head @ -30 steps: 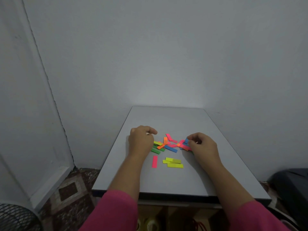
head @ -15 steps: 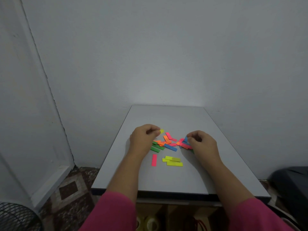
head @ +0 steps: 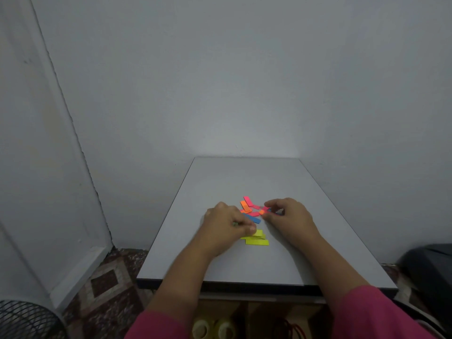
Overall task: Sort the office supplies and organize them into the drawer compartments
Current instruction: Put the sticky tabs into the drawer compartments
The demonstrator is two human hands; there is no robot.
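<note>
Grey tabletop (head: 244, 177), far edge set against a pale wall (head: 244, 81). Below the near edge, an open drawer (head: 259, 314) with wooden dividers, rolls of tape (head: 215, 327) in one compartment and something red in the next, too dark to identify. Dark wire basket (head: 22, 319) on the patterned floor beyond the near left corner; a dark bulky shape (head: 430, 272) off the near right corner.

Two forearms in pink sleeves (head: 374, 314) reaching in over the near edge. Left hand (head: 226, 226) near the middle of the tabletop, fingers curled down, fingertips pinching the top of the yellow strips (head: 257, 241), which lie in a small overlapping stack closest to the near edge. Something green just visible under the knuckles, mostly hidden. Right hand (head: 291, 216) just right of the loose pile, thumb and forefinger curled together on a pink strip (head: 265, 209) at the pile's right side; grip partly hidden by the fingers.

Loose pile between the hands: a blue strip (head: 253, 218) lying diagonally, an orange strip (head: 245, 206) beyond it, and another pink strip (head: 248, 201) farthest toward the far edge, all overlapping or touching. All strips on the tabletop, none in the drawer.
</note>
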